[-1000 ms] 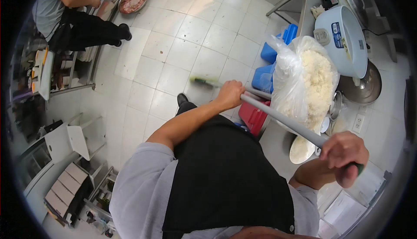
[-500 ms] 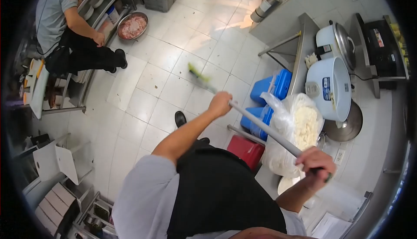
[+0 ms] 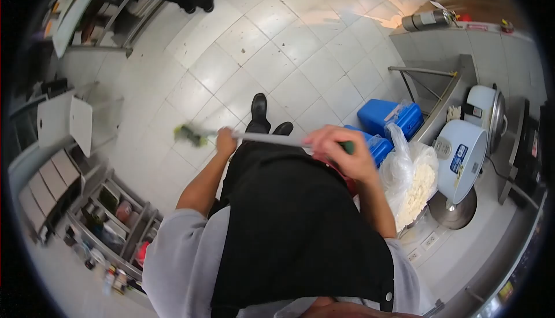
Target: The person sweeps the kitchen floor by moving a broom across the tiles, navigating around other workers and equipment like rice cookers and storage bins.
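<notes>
2 hands (image 3: 340, 147) gripping a grey broom handle (image 3: 269, 138), green bristles (image 3: 191, 135) over white floor tiles (image 3: 167, 162), 2 blue containers (image 3: 393, 117) near bagged white food (image 3: 421, 182)

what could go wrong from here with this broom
The broom could hit the blue bin or plastic bag with its green end if the right hand swings wide. Its blurred bristles might flick floor specks toward the containers at left. If the broom dips, it could catch the dark shoe.
</notes>
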Demonstrator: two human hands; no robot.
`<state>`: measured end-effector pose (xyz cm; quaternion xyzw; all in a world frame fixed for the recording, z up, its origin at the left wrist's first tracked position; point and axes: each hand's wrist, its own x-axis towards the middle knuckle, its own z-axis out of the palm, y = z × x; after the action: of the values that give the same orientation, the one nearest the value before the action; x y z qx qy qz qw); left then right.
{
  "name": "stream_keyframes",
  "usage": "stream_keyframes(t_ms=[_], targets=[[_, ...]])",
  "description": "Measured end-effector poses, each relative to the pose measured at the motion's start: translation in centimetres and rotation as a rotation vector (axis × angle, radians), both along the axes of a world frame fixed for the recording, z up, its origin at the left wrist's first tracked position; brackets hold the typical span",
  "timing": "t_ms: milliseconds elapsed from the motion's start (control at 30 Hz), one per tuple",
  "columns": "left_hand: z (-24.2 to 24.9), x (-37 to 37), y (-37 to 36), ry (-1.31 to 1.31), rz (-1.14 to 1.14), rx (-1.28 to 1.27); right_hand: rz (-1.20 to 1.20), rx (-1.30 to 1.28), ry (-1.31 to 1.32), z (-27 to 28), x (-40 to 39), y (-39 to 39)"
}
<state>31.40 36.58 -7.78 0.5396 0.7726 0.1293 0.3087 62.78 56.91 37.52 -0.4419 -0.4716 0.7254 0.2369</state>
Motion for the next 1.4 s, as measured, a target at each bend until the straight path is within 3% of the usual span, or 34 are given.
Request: stream_keyframes(t_ms=[67,100,133,167,333,400,533,567,667,700,833,900,967,1033,1100,1200,1300,1333,1400], targets=[[1.6,5.6,5.8,-0.148,0.025,0.123,0.119,0.442,-0.081,3.1,2.0,0.4],[2.3,8.3,8.7,-0.158,-0.087,0.244,0.091,0.493,-0.044,5.0,2.6,0.3],[2.6,11.4,11.5,-0.299,-0.029,0.344,0.060,0.547,-0.009,7.0,3.2,0.0],[6.7,14.2,15.0,-0.329,0.010,0.203,-0.022,0.608,-0.088,8.9,3.7,-0.7],[12.7,22.1,26.2,-0.414,-0.113,0.237,0.024,0.859,-0.177,11.7,5.0,-3.9],[15.6,23.2,26.6,-0.406,-0.136,0.199,0.021,0.943,-0.172,13.1,6.0,-5.6],[18.7,23.3,21.3,-0.318,-0.231,0.578,-0.118,0.999,0.001,16.2,11.2,-9.1],[19.0,23.2,19.1,-0.315,-0.227,0.487,-0.106,0.960,0.109,16.7,12.8,-9.5],[18.1,23.2,15.0,-0.313,-0.188,0.317,-0.127,0.873,0.054,16.7,11.9,-9.2],[17.5,23.2,15.3,-0.313,-0.155,0.243,-0.147,0.848,0.045,16.1,10.6,-8.9],[12.9,24.0,20.3,-0.365,-0.165,0.330,0.296,0.917,-0.106,13.0,6.6,-7.6],[9.5,23.4,23.8,-0.434,-0.206,0.643,0.291,0.954,-0.124,13.2,5.7,-7.0],[14.2,21.7,24.4,-0.405,-0.286,0.429,0.171,0.965,-0.064,14.7,5.8,-7.3],[17.6,20.0,21.2,-0.406,-0.293,0.497,-0.030,0.992,0.055,16.7,6.5,-7.8],[18.9,15.4,16.5,-0.343,-0.242,0.526,-0.036,0.947,0.186,17.6,6.8,-7.9],[20.5,6.7,5.7,-0.228,-0.102,0.338,0.024,0.773,0.313,14.0,2.5,-6.2],[15.3,-4.1,-4.7,0.047,0.133,0.044,0.121,0.375,0.302,4.9,-6.2,-5.9],[11.9,-8.1,-8.5,0.069,0.173,-0.096,0.229,0.148,0.147,3.0,-9.8,-6.4],[7.2,-14.3,-14.4,0.078,0.219,-0.245,0.507,0.146,0.059,-1.7,-16.6,-7.5]])
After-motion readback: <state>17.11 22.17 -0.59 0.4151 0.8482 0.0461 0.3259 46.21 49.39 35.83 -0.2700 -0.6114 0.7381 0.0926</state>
